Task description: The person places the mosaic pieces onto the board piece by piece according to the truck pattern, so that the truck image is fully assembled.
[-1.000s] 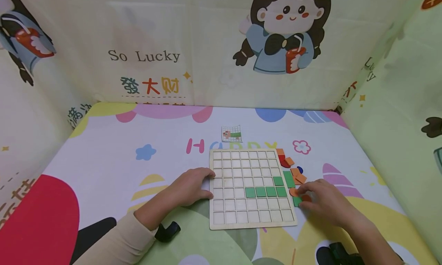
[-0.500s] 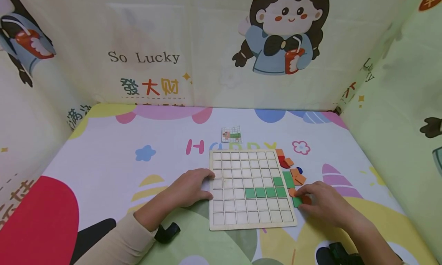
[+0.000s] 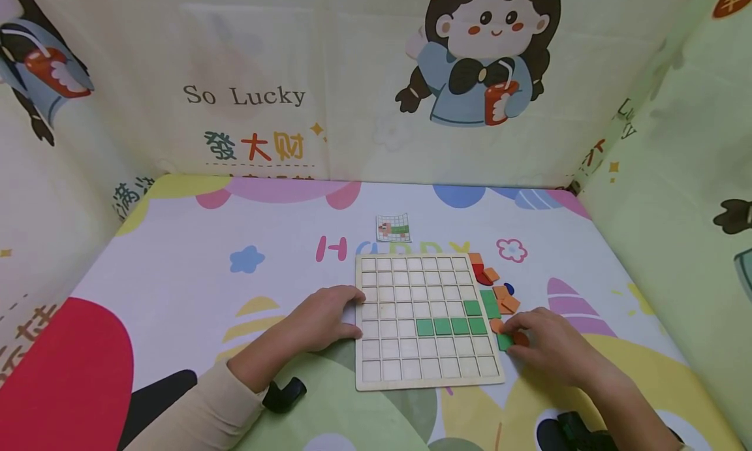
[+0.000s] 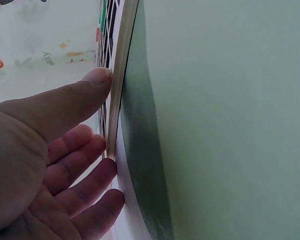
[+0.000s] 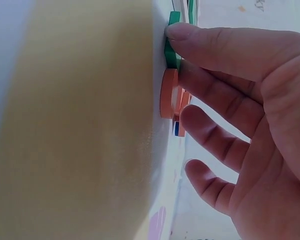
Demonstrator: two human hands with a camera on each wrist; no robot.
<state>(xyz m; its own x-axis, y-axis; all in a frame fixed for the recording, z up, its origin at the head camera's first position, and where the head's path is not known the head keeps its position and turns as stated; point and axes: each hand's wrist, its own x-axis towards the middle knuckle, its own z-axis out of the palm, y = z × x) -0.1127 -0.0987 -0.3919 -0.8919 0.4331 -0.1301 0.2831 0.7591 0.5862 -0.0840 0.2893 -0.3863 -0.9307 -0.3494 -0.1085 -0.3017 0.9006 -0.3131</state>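
A wooden grid board (image 3: 430, 386) lies flat on the table, with several green square tiles (image 3: 442, 327) set in its cells. My left hand (image 3: 323, 317) rests against the board's left edge. In the left wrist view its thumb (image 4: 92, 82) touches the board's side, fingers relaxed below. At the right side of the board my right hand (image 3: 552, 343) pinches a loose green tile (image 3: 503, 342) between thumb and index finger. An orange round piece (image 5: 168, 94) stands right beside that tile in the right wrist view. The other right fingers (image 5: 210, 135) are loosely bent.
More loose pieces line the board's right edge: orange tiles (image 3: 508, 301), a red piece (image 3: 483, 276), a dark blue piece (image 3: 509, 288) and green tiles (image 3: 491, 305). A small pattern card (image 3: 393, 228) lies beyond the board. Printed cloth (image 3: 352, 79) walls enclose the table.
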